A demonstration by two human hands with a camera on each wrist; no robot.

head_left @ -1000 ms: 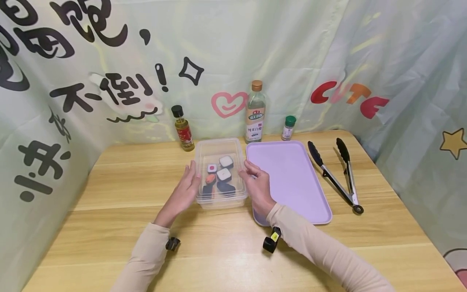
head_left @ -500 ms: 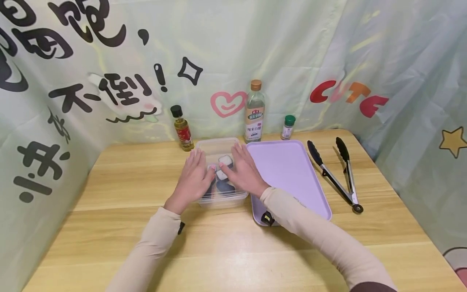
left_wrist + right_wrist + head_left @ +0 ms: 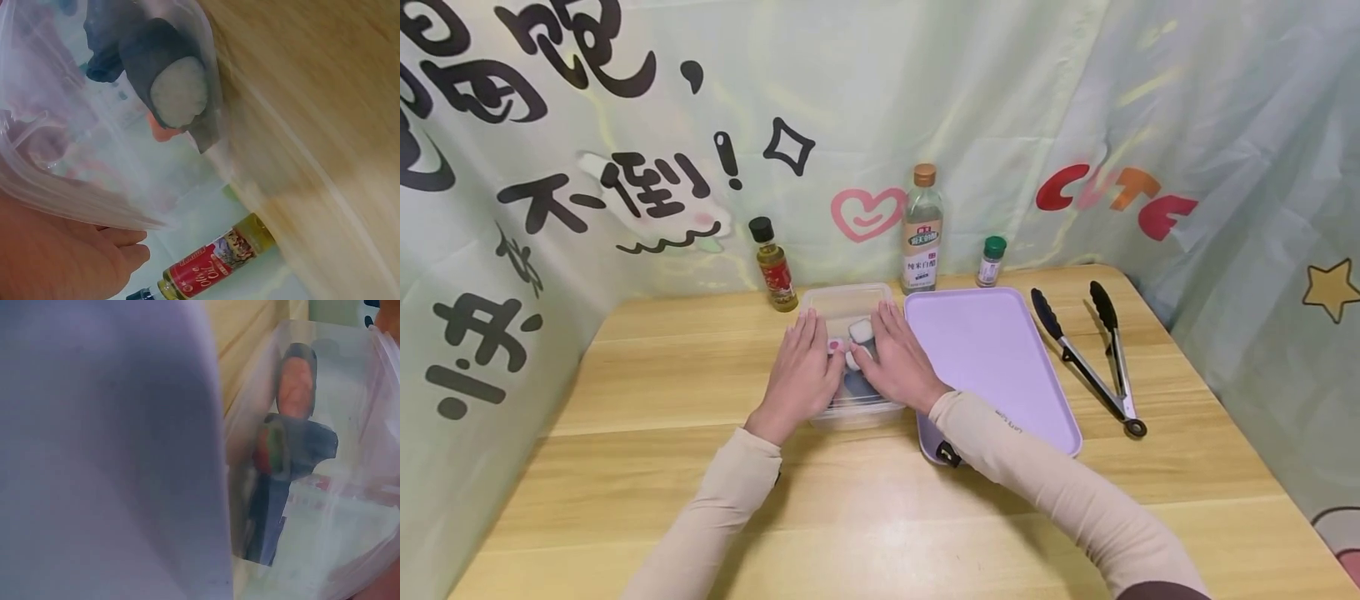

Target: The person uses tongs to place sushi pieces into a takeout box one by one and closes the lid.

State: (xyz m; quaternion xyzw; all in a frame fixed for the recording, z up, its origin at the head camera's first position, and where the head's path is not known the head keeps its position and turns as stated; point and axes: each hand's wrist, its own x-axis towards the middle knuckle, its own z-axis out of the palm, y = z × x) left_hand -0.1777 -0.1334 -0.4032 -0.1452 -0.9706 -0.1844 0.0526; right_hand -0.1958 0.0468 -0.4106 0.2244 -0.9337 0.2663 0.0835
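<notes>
Wooden table (image 3: 625,467), printed curtain behind. Left hand (image 3: 801,375) and right hand (image 3: 898,362) lie flat, fingers straight, pressing on the clear box (image 3: 847,300) of sushi pieces (image 3: 861,331). Lilac tray (image 3: 1000,367) just right; bottles beyond.

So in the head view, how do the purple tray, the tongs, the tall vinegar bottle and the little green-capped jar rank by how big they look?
Largest to smallest, as they look in the head view:
1. purple tray
2. tongs
3. tall vinegar bottle
4. green-capped jar
The bottle and jar stand at the table's far edge, farther from the camera, so they may look smaller than they are.
</notes>
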